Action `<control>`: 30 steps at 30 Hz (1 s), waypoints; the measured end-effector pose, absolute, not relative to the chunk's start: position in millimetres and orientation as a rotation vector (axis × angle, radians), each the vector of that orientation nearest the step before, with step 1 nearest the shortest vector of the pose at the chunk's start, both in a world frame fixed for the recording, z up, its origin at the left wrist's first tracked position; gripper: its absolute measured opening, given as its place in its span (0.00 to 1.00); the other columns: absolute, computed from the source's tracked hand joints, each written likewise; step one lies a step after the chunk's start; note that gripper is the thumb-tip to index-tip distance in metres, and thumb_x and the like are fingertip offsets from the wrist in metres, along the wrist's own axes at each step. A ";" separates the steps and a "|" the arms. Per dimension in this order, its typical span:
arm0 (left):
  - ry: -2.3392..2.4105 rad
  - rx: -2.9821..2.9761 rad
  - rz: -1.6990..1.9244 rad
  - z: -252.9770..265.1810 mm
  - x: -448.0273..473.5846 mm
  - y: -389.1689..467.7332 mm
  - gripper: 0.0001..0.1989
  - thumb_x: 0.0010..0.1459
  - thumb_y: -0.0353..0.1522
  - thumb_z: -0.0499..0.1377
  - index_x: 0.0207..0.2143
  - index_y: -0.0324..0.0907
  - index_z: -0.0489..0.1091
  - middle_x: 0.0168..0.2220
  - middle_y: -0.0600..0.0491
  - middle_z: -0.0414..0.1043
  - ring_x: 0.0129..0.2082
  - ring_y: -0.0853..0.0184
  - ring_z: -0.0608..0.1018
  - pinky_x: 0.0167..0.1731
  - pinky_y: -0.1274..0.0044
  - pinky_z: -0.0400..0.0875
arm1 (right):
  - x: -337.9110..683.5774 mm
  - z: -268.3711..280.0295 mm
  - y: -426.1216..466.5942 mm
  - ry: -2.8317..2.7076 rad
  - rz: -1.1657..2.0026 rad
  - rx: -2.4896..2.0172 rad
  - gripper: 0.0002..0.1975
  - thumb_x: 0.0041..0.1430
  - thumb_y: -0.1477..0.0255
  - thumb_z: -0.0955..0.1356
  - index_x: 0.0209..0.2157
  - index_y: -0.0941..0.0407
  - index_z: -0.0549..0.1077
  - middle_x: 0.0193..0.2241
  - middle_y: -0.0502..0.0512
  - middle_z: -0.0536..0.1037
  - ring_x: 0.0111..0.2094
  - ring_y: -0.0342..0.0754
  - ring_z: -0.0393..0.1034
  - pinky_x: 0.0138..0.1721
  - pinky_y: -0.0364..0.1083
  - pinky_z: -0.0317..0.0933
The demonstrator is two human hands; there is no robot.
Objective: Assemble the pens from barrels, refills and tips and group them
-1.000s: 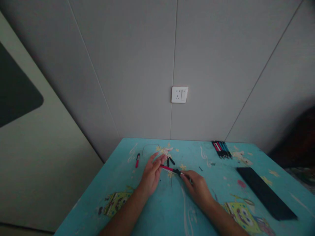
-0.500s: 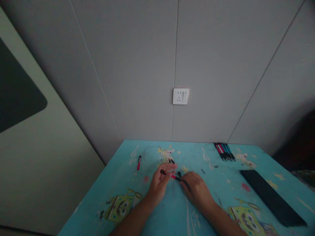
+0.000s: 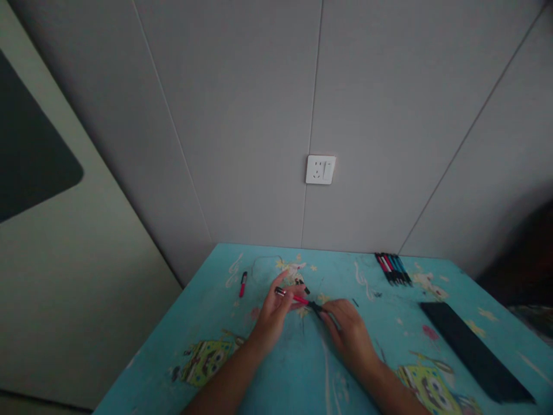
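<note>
A slim red pen with black ends [image 3: 300,299] slants between my hands above the table. My left hand [image 3: 276,308] pinches its red barrel between thumb and forefinger, the other fingers stretched out. At the pen's lower right end, my right hand [image 3: 345,325] closes its fingers on the black tip section [image 3: 317,307]; whether that section is joined to the barrel I cannot tell. A small black piece [image 3: 306,290] lies just beyond my left fingers. Further left rests a short red pen part with a black end [image 3: 243,284].
Several black, red and blue pens [image 3: 392,269] lie side by side at the back right. A long black flat strip [image 3: 475,351] lies on the right. Another tiny dark piece [image 3: 355,302] sits past my right hand. The patterned blue tabletop [image 3: 294,369] meets the grey wall [image 3: 250,144].
The pen has shifted slightly left in my left hand, and its clip end now faces up. My right fingers have moved along to its black end. The view has tilted a little.
</note>
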State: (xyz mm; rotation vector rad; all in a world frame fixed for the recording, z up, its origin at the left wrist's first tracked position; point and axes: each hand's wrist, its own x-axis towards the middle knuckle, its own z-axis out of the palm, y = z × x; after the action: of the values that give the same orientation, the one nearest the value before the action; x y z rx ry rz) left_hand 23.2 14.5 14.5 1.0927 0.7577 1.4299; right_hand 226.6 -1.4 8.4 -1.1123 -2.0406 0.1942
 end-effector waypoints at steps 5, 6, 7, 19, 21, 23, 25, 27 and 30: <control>0.973 1.103 1.493 3.3 22.6 25.9 0.20 0.56 0.41 0.62 0.47 0.41 0.64 0.28 0.56 0.73 0.18 0.76 0.69 0.16 0.84 0.61 | 234.5 12.5 -1.8 -1.972 0.203 -1.112 0.09 0.65 0.70 0.63 0.44 0.53 0.73 0.38 0.58 0.76 0.40 0.53 0.69 0.44 0.55 0.65; 0.989 1.103 1.499 2.8 22.2 26.8 0.20 0.55 0.40 0.62 0.46 0.41 0.64 0.27 0.57 0.72 0.17 0.76 0.68 0.16 0.84 0.60 | 234.7 13.2 -2.6 -1.979 0.215 -1.111 0.09 0.65 0.70 0.63 0.44 0.53 0.73 0.38 0.58 0.76 0.40 0.53 0.69 0.45 0.54 0.65; 0.997 1.103 1.505 2.9 21.7 27.2 0.19 0.55 0.40 0.63 0.45 0.41 0.64 0.27 0.57 0.72 0.18 0.76 0.68 0.18 0.84 0.61 | 234.6 13.9 -3.3 -1.989 0.227 -1.108 0.09 0.65 0.71 0.63 0.44 0.53 0.73 0.39 0.58 0.76 0.41 0.53 0.69 0.45 0.54 0.64; 1.030 1.224 1.485 1.8 17.3 26.8 0.13 0.58 0.38 0.60 0.42 0.40 0.65 0.29 0.54 0.73 0.21 0.73 0.71 0.21 0.82 0.65 | 230.8 13.5 -5.9 -2.125 0.259 -1.133 0.10 0.66 0.70 0.62 0.43 0.55 0.73 0.35 0.58 0.76 0.39 0.52 0.69 0.43 0.52 0.63; 1.067 1.232 1.501 -0.1 16.1 26.3 0.16 0.58 0.38 0.60 0.46 0.41 0.64 0.28 0.55 0.73 0.22 0.72 0.71 0.21 0.82 0.65 | 226.9 12.2 -8.4 -2.179 0.271 -1.138 0.09 0.66 0.71 0.62 0.40 0.55 0.73 0.33 0.58 0.75 0.37 0.51 0.69 0.42 0.51 0.63; 1.075 1.225 1.524 -2.0 14.7 25.9 0.21 0.58 0.38 0.60 0.51 0.42 0.61 0.27 0.56 0.72 0.21 0.72 0.71 0.20 0.82 0.65 | 221.5 11.0 -11.2 -2.240 0.294 -1.138 0.08 0.65 0.71 0.62 0.38 0.55 0.73 0.32 0.57 0.75 0.37 0.51 0.68 0.42 0.50 0.63; 1.069 1.233 1.544 -3.7 13.0 25.1 0.23 0.57 0.38 0.61 0.51 0.42 0.59 0.28 0.57 0.73 0.21 0.72 0.72 0.20 0.83 0.65 | 216.1 10.0 -13.9 -2.283 0.320 -1.136 0.08 0.65 0.72 0.63 0.40 0.55 0.73 0.33 0.56 0.74 0.38 0.51 0.68 0.43 0.50 0.63; 1.082 1.288 1.542 -4.6 11.0 23.5 0.21 0.56 0.38 0.62 0.49 0.43 0.60 0.29 0.56 0.74 0.23 0.71 0.74 0.22 0.82 0.67 | 212.1 8.7 -15.9 -2.275 0.344 -1.150 0.10 0.64 0.73 0.63 0.46 0.54 0.71 0.35 0.57 0.74 0.40 0.51 0.68 0.44 0.50 0.63; 1.114 1.542 1.430 -4.0 8.2 19.0 0.15 0.57 0.37 0.61 0.45 0.42 0.64 0.33 0.52 0.77 0.27 0.69 0.77 0.27 0.80 0.71 | 210.4 5.9 -16.7 -2.192 0.361 -1.194 0.14 0.64 0.74 0.63 0.51 0.54 0.69 0.37 0.57 0.74 0.40 0.51 0.69 0.44 0.50 0.64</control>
State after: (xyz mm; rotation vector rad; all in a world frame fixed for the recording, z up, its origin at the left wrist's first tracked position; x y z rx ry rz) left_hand 8.2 19.0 -4.0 1.5421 1.1145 1.4303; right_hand 210.4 -16.7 5.9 -1.1938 -2.1919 0.3613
